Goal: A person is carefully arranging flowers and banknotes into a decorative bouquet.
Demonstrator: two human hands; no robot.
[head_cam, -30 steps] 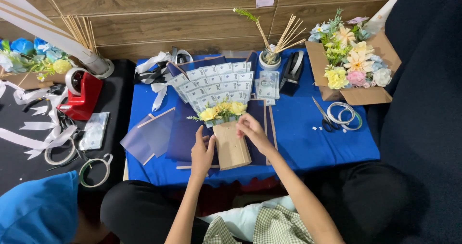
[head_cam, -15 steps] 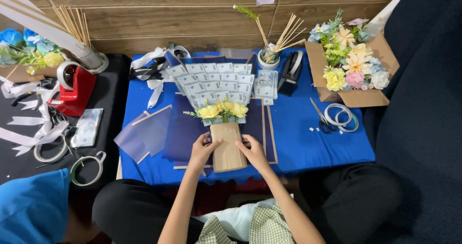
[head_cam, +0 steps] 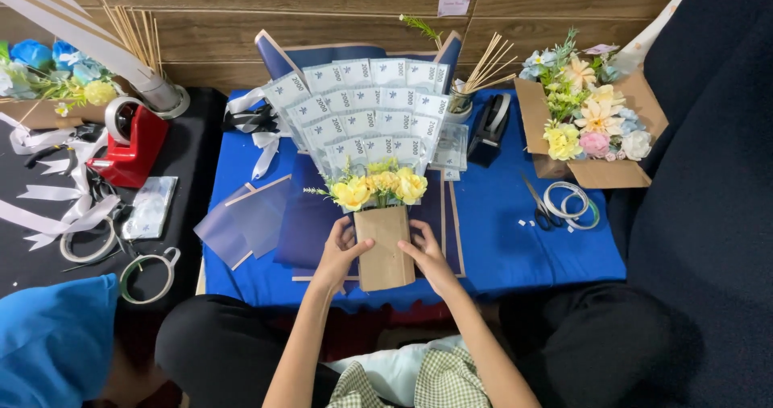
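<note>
Both hands, left hand point(head_cam: 338, 255) and right hand point(head_cam: 428, 257), press spread fingers against the brown paper wrap point(head_cam: 384, 247) near the blue cloth's point(head_cam: 515, 239) front edge; squeezing could crumple it and tilt the yellow flowers point(head_cam: 378, 189).

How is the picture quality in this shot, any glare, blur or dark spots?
Head view: even indoor light, soft shadows; both hands, left hand and right hand, and the brown paper wrap are sharp; slight sheen on the clear film; the dark fabric at right loses detail; wide-angle bending at the edges.
</note>
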